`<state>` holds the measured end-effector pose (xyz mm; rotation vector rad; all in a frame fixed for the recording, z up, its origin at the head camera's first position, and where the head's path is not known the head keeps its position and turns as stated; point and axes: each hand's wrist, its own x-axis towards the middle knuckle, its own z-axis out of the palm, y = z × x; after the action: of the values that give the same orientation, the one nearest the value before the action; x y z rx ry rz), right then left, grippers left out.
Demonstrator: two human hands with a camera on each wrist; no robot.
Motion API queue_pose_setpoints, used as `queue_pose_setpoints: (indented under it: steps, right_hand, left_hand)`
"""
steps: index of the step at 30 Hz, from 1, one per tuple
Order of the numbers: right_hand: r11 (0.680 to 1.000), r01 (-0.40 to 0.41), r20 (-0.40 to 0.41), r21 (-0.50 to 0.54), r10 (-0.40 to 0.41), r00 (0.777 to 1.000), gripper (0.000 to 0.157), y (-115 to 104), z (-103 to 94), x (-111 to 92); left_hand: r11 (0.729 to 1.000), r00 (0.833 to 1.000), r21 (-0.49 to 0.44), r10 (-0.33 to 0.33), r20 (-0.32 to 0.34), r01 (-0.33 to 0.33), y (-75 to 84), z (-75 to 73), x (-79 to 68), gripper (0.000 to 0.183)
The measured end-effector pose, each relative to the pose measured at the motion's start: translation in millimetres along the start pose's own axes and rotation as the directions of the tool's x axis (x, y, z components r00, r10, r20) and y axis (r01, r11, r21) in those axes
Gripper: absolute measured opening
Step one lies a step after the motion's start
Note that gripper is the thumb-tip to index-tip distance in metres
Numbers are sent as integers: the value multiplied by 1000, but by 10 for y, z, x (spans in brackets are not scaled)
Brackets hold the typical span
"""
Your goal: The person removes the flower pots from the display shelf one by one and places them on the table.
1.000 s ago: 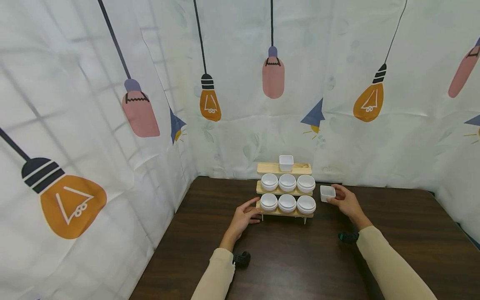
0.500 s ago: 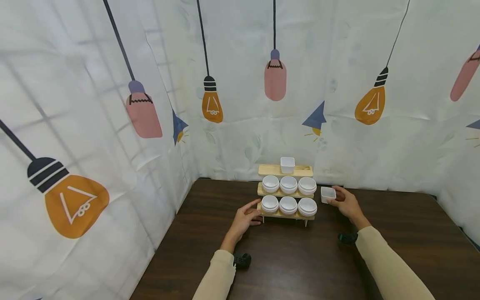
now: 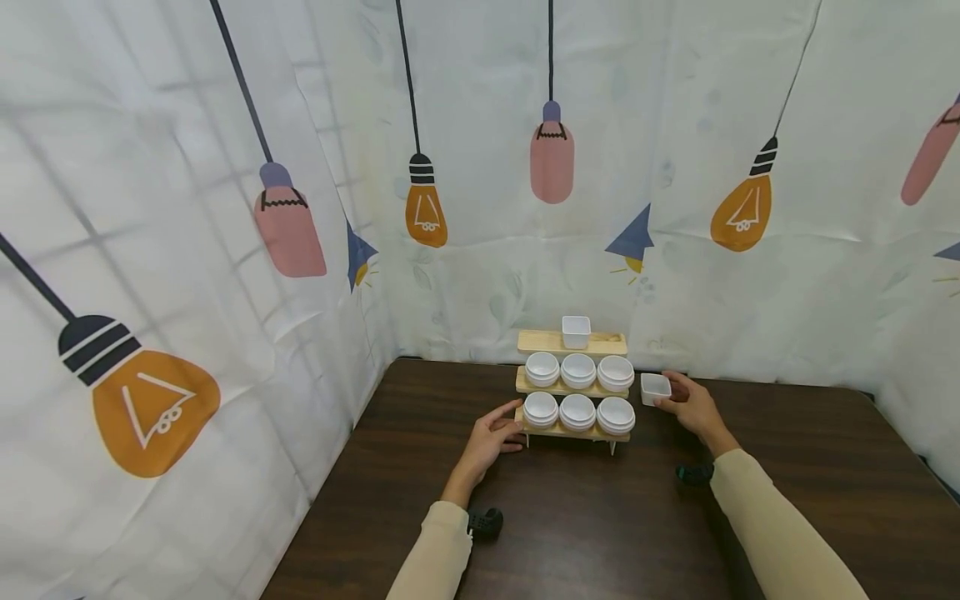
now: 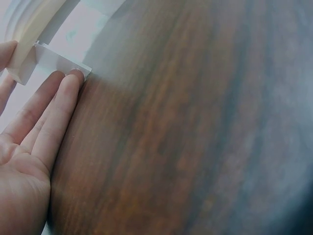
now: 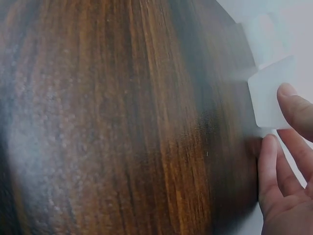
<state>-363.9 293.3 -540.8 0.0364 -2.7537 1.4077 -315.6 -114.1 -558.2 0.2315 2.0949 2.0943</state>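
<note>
A three-tier wooden stand [image 3: 531, 340] stands on the table, with white round bowls [image 3: 577, 367] in rows of three on its middle and lower shelves. One square white bowl [image 3: 576, 332] sits on the top shelf. My left hand [image 3: 483, 442] is at the left end of the lower shelf. In the left wrist view its fairly straight fingers [image 4: 61, 110] touch the stand's white leg [image 4: 58, 61], near the wooden shelf [image 4: 24, 58]. My right hand [image 3: 693, 408] pinches a second square white bowl [image 3: 655, 389] beside the stand, its thumb [image 5: 293, 107] against the bowl's side.
The dark wooden table [image 3: 585, 517] reaches back to a white curtain [image 3: 465, 283] printed with hanging lamps. Another stretch of curtain [image 3: 187, 292] runs along the left side. Each wrist wears a black band [image 3: 486, 523].
The head view has shifted slightly, so everything sits a little lower in it. Both hands, the stand and the bowls otherwise stay put.
</note>
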Motion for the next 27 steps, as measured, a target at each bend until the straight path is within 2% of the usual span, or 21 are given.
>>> queue_pose_setpoints:
  steps: [27]
  right_hand:
    - [1000,-18,-24,-5,18,1000,70,-17,22,-6]
  left_hand:
    - [1000,1000,-9,-4,7,4,7,1,-12,50]
